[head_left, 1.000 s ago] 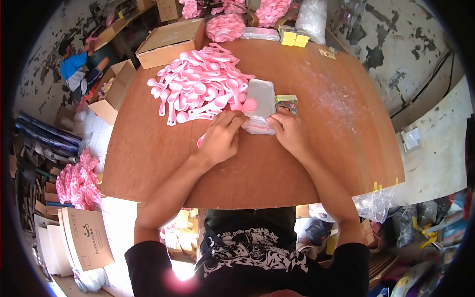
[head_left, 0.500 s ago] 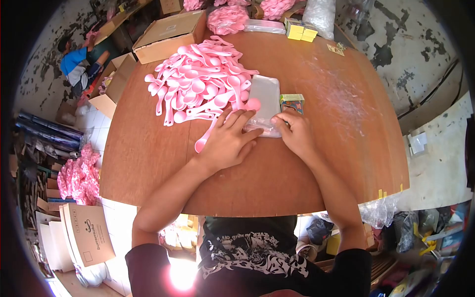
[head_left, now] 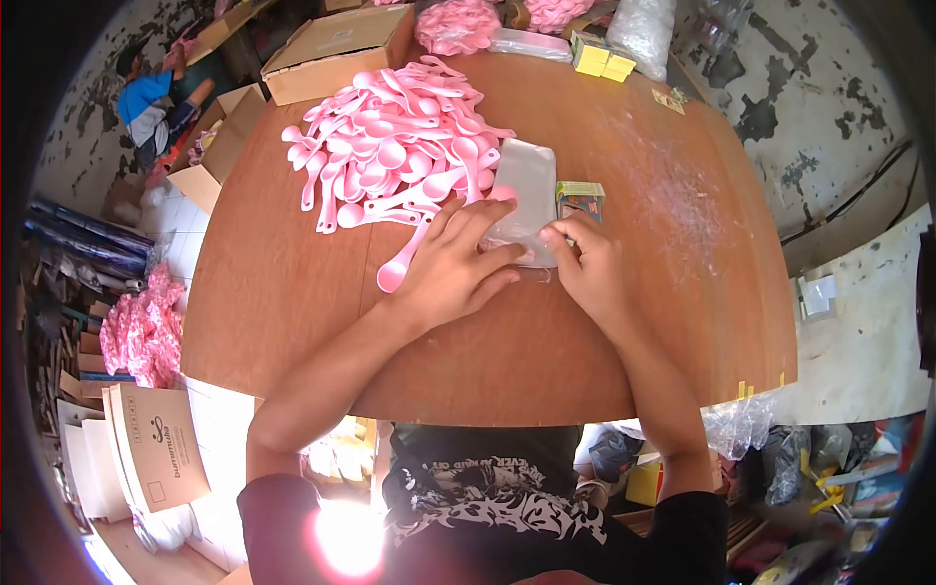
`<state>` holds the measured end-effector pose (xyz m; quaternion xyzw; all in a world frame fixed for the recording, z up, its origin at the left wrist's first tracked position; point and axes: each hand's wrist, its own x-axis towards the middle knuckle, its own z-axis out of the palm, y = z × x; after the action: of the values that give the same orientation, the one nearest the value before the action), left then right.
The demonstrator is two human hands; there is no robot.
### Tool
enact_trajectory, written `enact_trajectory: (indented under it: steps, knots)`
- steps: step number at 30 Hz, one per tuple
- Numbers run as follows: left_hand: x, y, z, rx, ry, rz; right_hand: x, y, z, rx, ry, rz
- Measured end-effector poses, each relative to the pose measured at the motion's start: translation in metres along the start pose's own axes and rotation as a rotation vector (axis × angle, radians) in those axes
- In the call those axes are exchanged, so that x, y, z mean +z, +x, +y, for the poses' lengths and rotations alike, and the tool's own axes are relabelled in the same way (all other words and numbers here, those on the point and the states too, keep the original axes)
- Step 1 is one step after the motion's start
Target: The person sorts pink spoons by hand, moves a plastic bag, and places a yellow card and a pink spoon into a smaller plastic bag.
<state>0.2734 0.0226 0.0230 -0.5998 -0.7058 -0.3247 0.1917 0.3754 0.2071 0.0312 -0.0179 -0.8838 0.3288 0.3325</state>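
Pink spoons [head_left: 390, 146] lie in a large heap on the brown table, and one loose spoon [head_left: 395, 271] rests partly beside my left hand. My left hand [head_left: 453, 258] is spread palm down at the near edge of a stack of clear plastic bags [head_left: 526, 190], its fingertips near a pink spoon bowl. My right hand [head_left: 585, 258] has thumb and forefinger pinched at the right near corner of the bags, on clear plastic. A small green and blue box [head_left: 580, 200] sits just beyond my right hand.
A cardboard box [head_left: 336, 58] stands at the back left, with pink bundles [head_left: 458, 26], yellow boxes [head_left: 603, 58] and a clear roll [head_left: 642, 34] along the far edge. Another person [head_left: 151, 102] sits at the far left beside an open carton [head_left: 219, 146].
The view has shifted slightly. Both hands stay almost in place at the near end of the bags; my left fingers have moved a little.
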Motion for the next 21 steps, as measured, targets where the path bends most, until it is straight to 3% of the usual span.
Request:
enact_trajectory:
  steps: [1, 3, 4, 6, 8, 10, 11, 13, 14, 16, 18, 19, 20, 21]
  knots:
    - [0.001, 0.0, -0.001, 0.087, 0.099, -0.017, -0.001, 0.0, 0.001, 0.002, 0.0, 0.0]
    - [0.001, -0.004, 0.0, 0.06, 0.074, -0.065, -0.007, 0.002, 0.004, 0.268, -0.009, 0.089]
    - [0.002, -0.004, -0.001, 0.035, 0.052, -0.109, -0.008, 0.005, 0.006, 0.269, -0.01, 0.093]
    - [0.002, -0.001, 0.001, -0.008, 0.016, -0.076, -0.012, 0.008, 0.012, 0.096, 0.061, 0.23]
    - [0.003, 0.002, 0.003, -0.054, -0.02, -0.041, -0.018, 0.007, 0.004, 0.121, 0.043, 0.143]
    - [0.005, 0.005, 0.005, -0.194, -0.261, 0.18, -0.025, 0.007, -0.011, -0.103, 0.121, -0.248]
    - [0.003, 0.005, 0.001, -0.193, -0.26, 0.181, -0.023, 0.005, -0.013, -0.124, 0.194, -0.344]
    - [-0.002, 0.002, -0.008, 0.078, -0.421, 0.041, -0.021, 0.004, -0.007, -0.136, 0.206, -0.27]
    - [-0.002, 0.0, -0.006, 0.081, -0.423, 0.041, -0.021, 0.004, -0.003, -0.145, 0.216, -0.197]
    - [-0.004, -0.005, 0.003, -0.431, -0.959, 0.068, -0.036, 0.011, 0.01, -0.063, 0.135, -0.149]
    - [0.001, -0.005, -0.001, -0.432, -1.052, 0.167, -0.051, 0.016, 0.015, 0.004, -0.305, -0.206]
    - [-0.005, -0.002, -0.001, -0.571, -1.182, 0.171, -0.054, 0.014, 0.02, -0.061, -0.424, -0.227]
    - [-0.008, 0.0, -0.001, -0.712, -1.31, 0.173, -0.053, 0.014, 0.024, -0.061, -0.426, -0.225]
    - [-0.008, 0.001, -0.001, -0.709, -1.299, 0.201, -0.053, 0.013, 0.027, -0.035, -0.423, -0.261]
